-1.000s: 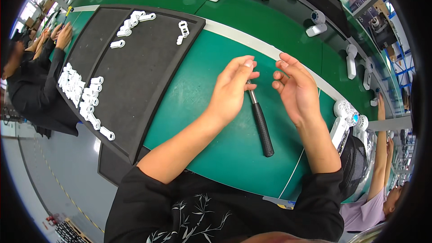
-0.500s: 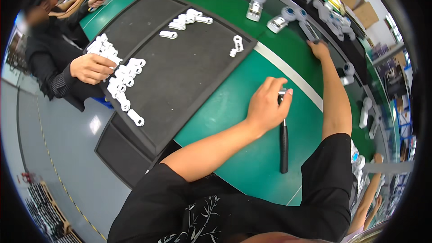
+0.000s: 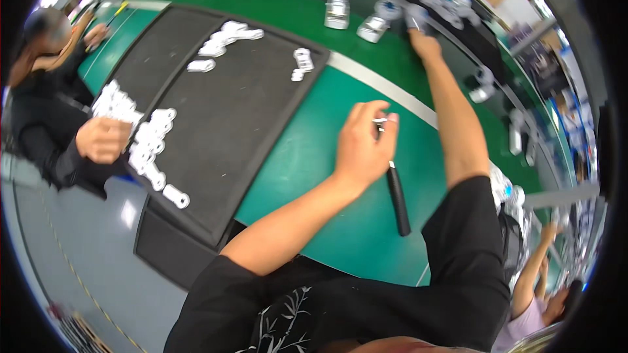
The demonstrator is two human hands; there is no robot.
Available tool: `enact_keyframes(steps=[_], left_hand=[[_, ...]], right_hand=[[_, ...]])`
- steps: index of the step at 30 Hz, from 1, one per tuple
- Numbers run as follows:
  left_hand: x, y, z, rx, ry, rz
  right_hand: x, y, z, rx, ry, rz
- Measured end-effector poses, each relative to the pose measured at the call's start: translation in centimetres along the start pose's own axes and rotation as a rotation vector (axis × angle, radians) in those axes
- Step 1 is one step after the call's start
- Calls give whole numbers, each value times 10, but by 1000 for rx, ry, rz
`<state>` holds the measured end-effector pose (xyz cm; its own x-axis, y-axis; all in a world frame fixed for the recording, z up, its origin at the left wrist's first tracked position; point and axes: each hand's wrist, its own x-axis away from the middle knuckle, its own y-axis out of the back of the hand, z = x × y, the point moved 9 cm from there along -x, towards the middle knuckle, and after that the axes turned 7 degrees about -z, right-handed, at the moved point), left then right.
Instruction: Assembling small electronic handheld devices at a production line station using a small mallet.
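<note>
My left hand (image 3: 364, 147) is closed around the upper end of a black-handled hammer (image 3: 398, 199) over the green table. A bit of shiny metal shows between thumb and fingers; the rest of its head is hidden. My right arm stretches far forward. At its end my right hand (image 3: 425, 44) has its fingers closed on the near end of a white part with a rounded head (image 3: 415, 14), though blur softens the fingertips. Two similar white parts, one upright (image 3: 337, 5) and one slanted (image 3: 379, 21), stand to the left of it.
Left of my hands lies a black foam tray (image 3: 216, 137) with several white link-shaped pieces (image 3: 150, 140) on it. A co-worker's hand (image 3: 104, 138) is at the pile on its left edge. A dark conveyor belt (image 3: 487, 46) curves along the far right, carrying white parts.
The whole view has shifted, so the scene sits further left and slightly higher. My right hand has moved a little farther forward along the white part. My left hand still holds the hammer.
</note>
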<state>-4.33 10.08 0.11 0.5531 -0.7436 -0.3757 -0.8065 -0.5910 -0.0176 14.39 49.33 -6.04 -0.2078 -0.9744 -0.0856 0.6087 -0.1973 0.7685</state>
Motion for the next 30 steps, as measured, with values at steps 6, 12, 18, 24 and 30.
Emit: enact_keyframes(steps=[6, 12, 18, 24, 30], left_hand=[[-23, 30, 13, 156, 170, -196], [-40, 42, 30, 636, 506, -130], [-37, 31, 53, 647, 400, -154], [-7, 4, 68, 368, 631, -39], [-2, 5, 52, 598, 851, 105]], right_hand=[[255, 7, 81, -1150, -348, 625], [346, 64, 103, -483, 402, 611], [418, 65, 208, -417, 795, 568], [615, -30, 255, -198, 1582, 853], [647, -75, 263, -87, 1603, 876]])
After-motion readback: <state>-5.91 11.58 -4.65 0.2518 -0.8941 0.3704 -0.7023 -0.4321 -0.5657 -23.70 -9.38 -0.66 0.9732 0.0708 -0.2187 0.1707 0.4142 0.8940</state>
